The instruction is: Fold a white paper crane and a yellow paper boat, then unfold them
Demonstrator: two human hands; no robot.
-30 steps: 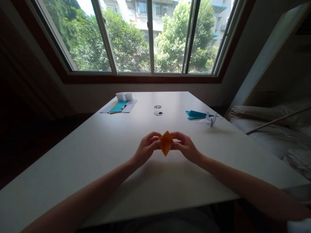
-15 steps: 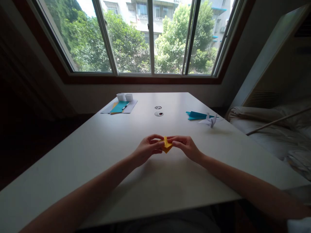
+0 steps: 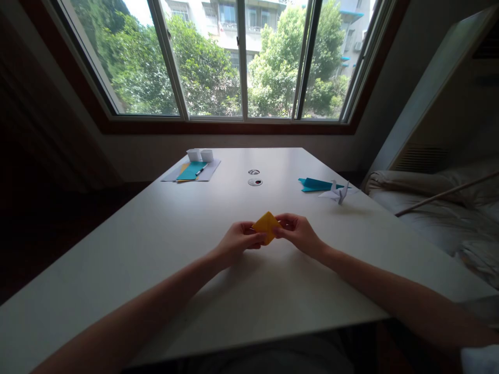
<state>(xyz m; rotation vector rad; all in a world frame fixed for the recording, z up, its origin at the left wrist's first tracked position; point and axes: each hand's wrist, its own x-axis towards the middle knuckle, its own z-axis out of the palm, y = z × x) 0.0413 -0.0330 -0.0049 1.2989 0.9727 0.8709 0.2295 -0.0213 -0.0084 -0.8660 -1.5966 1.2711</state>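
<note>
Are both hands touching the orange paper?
Touching. The head view shows the left hand and the right hand each pinching a side of the folded orange paper above the table.

We see a plain orange-yellow folded paper piece (image 3: 266, 224) at the frame's centre, on a plain white flat bench (image 3: 163, 244). At centre right lie a teal folded paper sheet (image 3: 315, 184) and a white paper crane (image 3: 337, 192). Upper left holds a teal flat paper sheet (image 3: 190, 171) and two white small boxes (image 3: 199, 155).
</note>
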